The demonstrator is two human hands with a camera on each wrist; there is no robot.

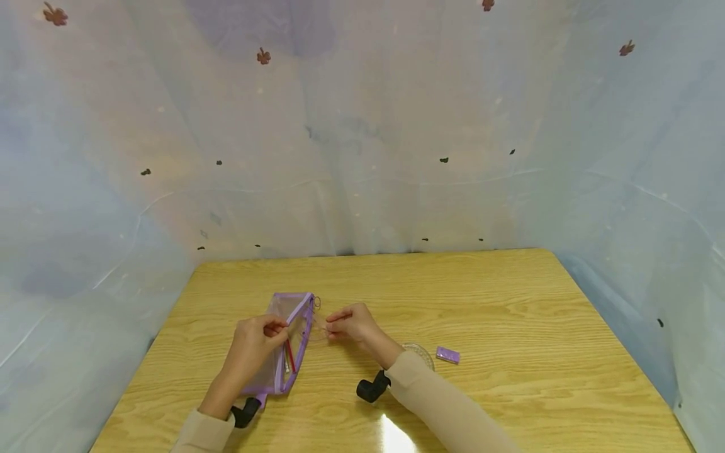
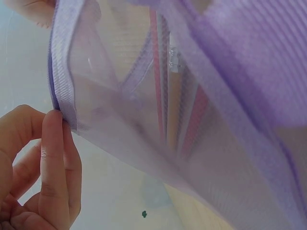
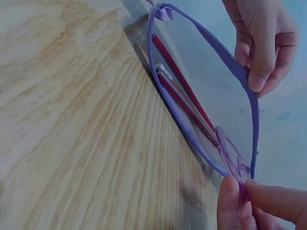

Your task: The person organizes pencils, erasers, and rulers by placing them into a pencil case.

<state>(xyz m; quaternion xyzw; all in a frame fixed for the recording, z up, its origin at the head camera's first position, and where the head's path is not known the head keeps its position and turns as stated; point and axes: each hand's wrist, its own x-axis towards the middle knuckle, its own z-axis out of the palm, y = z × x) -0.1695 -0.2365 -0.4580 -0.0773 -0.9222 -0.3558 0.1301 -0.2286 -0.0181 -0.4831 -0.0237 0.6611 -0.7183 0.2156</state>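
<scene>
A see-through mesh pencil case [image 1: 266,377] with purple zip edging lies on the table, its mouth spread wide. My left hand [image 1: 253,341] pinches one zipped edge [image 2: 64,81] between thumb and fingers. Inside are pencils, among them a red one [image 3: 182,81] and one with a metal eraser band [image 2: 174,62]. My right hand [image 1: 354,327] pinches a thin clear pinkish plastic piece with curved cut-outs [image 3: 230,155] between thumb and fingers. That piece is at the end of the open mouth, overlapping the pencil ends in the right wrist view; I cannot tell its exact kind.
A round, pale patterned disc [image 1: 420,353] lies partly hidden behind my right forearm. Right of it sits a small purple block [image 1: 448,355]. The wood-grain table [image 1: 510,302] ends at a hanging patterned curtain [image 1: 362,126] behind and at both sides.
</scene>
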